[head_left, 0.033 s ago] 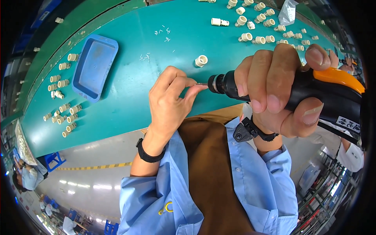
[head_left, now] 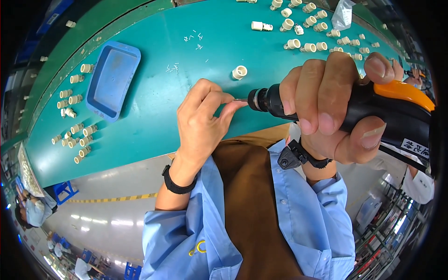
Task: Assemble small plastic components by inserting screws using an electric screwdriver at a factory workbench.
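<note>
Black-and-orange power driver clamped in right hand; bit pinched by left hand, anything else pinched: can't tell. Cream fitting on bench just beyond left fingertips, untouched. No visible change since earlier picture; apparently steadying bit.

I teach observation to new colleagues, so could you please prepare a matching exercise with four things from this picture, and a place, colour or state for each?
Column one
1. Blue tray
2. Powered driver
3. Left grip
4. Plastic bag

Column two
A. Thumb and forefinger pinched at the thin bit
B. Toward the far right of the green table
C. On the left part of the table, beside cream fittings
D. Black and orange, held in the right grip

Right pairs: 1-C, 2-D, 3-A, 4-B
</note>
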Available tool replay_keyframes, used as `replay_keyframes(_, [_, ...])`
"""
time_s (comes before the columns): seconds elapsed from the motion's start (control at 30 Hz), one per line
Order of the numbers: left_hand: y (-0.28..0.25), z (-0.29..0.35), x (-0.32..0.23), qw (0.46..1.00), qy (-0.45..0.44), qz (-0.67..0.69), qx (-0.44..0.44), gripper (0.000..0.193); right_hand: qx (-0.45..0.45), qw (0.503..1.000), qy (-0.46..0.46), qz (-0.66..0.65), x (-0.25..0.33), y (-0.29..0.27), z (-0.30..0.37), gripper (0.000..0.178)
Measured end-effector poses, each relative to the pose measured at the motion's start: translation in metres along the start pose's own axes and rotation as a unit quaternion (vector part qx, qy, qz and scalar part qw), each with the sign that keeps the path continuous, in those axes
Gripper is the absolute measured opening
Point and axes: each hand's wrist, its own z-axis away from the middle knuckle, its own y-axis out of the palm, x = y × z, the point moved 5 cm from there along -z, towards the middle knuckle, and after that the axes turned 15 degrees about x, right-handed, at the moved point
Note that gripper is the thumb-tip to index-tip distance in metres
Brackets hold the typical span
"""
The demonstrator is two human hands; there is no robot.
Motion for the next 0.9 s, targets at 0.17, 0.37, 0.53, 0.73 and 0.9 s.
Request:
replay_keyframes(0.17, [0.002, -0.001, -0.002, 1.000, -0.002, 0.008, 0.002, 0.023, -0.005, 1.000, -0.001, 0.015, -0.001, 0.002, 0.001, 0.048])
replay_keyframes(0.37, [0.004, -0.001, -0.003, 1.000, 0.007, 0.022, 0.002, 0.023, -0.011, 0.999, -0.003, 0.033, -0.002, 0.002, 0.002, 0.049])
replay_keyframes(0.53, [0.007, 0.000, -0.002, 0.999, 0.024, 0.046, 0.001, 0.023, -0.016, 0.999, -0.002, 0.050, -0.002, -0.002, 0.003, 0.049])
replay_keyframes(0.73, [0.008, -0.005, -0.003, 0.996, 0.050, 0.071, -0.005, 0.030, -0.020, 0.997, -0.001, 0.072, -0.009, -0.006, -0.002, 0.050])
replay_keyframes(0.9, [0.011, -0.017, -0.001, 0.997, -0.062, 0.030, 0.018, 0.038, -0.020, 0.995, -0.002, 0.100, -0.011, -0.026, -0.008, 0.050])
